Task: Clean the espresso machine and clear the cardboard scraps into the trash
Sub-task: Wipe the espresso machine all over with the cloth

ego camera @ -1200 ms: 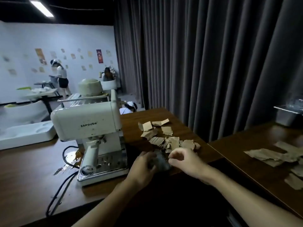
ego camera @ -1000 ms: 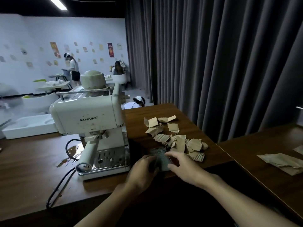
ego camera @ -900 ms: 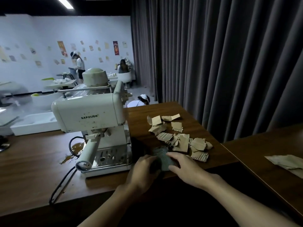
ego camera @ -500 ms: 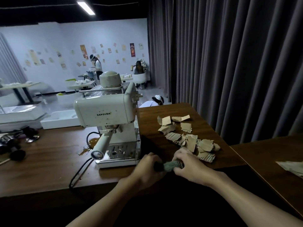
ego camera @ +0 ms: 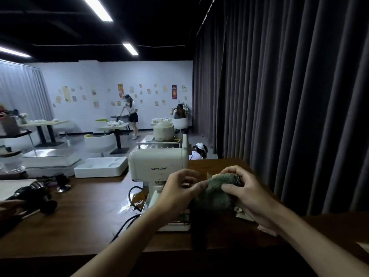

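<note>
Held the cloth (ego camera: 216, 193) clear of the table (ego camera: 79, 216), bunched between both hands, probably to fold it or turn up a fresh face before wiping. Pinched its left end with the left hand (ego camera: 177, 189): thumb and forefinger closed on the fabric, the remaining fingers (ego camera: 187, 173) loosely curled above and holding nothing else. Clasped its right end with the right hand (ego camera: 247, 193), fingers (ego camera: 233, 169) hooked over the top of the bundle and thumb pressed against the near face. Could not tell how much of the cloth sat inside the right palm.

Faced the espresso machine (ego camera: 157, 166) just behind and to the left of the left fingertips, near but not touched, so presumably the next surface to be wiped. Noted a brown spill (ego camera: 137, 198) on the wood below and left of the left fingers, beside the machine's base, judged as not yet cleaned.

Had the cardboard scraps (ego camera: 266, 230) on the table under and behind the right fingers, mostly hidden by hand and cloth, with only pale edges showing past the right wrist. Found no trash bin in view, so judged the clearing as not yet begun.
</note>
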`<state>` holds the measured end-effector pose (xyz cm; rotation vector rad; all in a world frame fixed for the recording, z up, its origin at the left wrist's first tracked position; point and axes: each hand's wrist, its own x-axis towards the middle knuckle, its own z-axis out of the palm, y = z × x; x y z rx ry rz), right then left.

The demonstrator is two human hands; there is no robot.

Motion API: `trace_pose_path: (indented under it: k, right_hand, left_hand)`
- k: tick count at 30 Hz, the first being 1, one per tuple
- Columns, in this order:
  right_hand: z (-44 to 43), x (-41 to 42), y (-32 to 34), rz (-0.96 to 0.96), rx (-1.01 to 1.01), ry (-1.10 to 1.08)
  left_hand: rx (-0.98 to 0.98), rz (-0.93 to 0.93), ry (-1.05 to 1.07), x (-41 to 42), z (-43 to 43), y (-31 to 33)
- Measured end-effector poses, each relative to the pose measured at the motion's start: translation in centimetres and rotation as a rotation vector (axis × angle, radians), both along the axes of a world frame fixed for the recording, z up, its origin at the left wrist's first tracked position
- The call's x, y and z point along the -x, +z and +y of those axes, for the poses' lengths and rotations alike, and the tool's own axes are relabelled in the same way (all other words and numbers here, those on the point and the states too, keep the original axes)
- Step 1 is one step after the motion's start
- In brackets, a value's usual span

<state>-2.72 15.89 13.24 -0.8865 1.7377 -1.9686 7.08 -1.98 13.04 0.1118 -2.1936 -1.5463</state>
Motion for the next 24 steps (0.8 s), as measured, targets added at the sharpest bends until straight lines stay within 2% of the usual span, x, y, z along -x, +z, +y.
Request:
trace_pose_path:
  k: [6, 9, 13, 15, 18, 21, 22, 24]
  right_hand:
    - [-4.3, -2.5, 1.5, -0.086, 0.183, 0.007]
    - [-6.9, -3.2, 1.4, 0.095, 0.073, -0.063]
    - [-9.2, -5.1, 1.4, 0.349, -0.125, -0.040]
    - [-10.2, -6.2, 1.7, 0.478, -0.107, -0.168]
    - [-11.6, -6.3, 1.9, 0.608, -0.039, -0.460]
    - [-12.2, -5.6, 1.9, 0.768, -0.173, -0.611]
    - [-12.4, -5.5, 1.8, 0.827, -0.226, -0.619]
    - [-12.8, -5.4, 1.6, 0.936, -0.313, -0.623]
  left_hand:
    - [-0.001, 0.205, 0.185, -0.6, -2.8, 2.0]
    - [-0.020, 0.260, 0.227, -0.7, -4.1, 2.6]
    - [-0.069, 0.308, 0.180, -1.5, -5.2, 3.8]
    - [-0.033, 0.328, 0.128, -2.2, -5.7, 4.7]
    - [0.129, 0.337, 0.016, -3.2, -7.5, 5.7]
    - [0.548, 0.366, 0.145, -3.4, -12.0, 6.1]
    - [0.661, 0.312, 0.167, -3.4, -13.6, 6.1]
    - [0.720, 0.140, 0.077, -3.6, -15.8, 6.2]
